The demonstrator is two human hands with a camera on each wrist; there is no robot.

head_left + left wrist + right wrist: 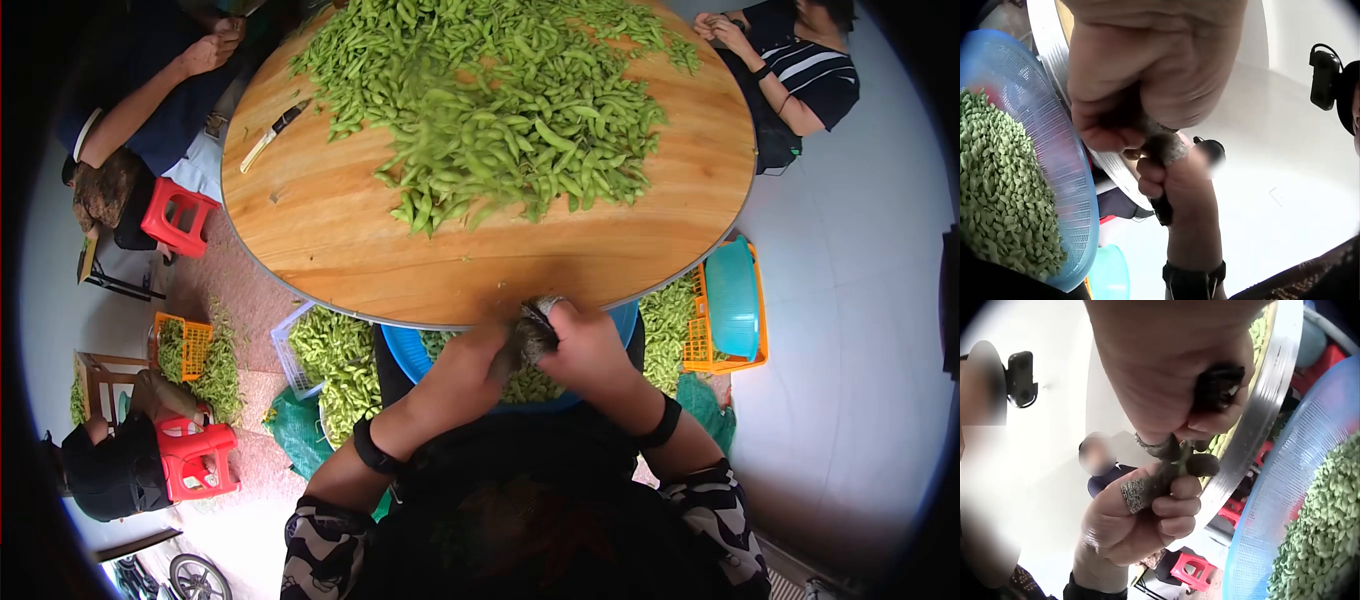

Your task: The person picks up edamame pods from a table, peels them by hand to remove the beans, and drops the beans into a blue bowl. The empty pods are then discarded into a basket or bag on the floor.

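Both hands meet at the table's near edge, over a blue basket of shelled green beans. The left hand has dark, grey-banded covers on its thumb and finger and pinches a small green pod, mostly hidden by the fingertips. The right hand, also with a covered tip, touches the pod from the other side. Its curled fingers grip a black object against the palm. Blur hides finger detail in the head view.
Green pods are heaped on the round wooden table, with a knife at its left. Crates and piles of pods flank the basket; an orange crate with a teal basket stands right. Several people sit around, some near red stools.
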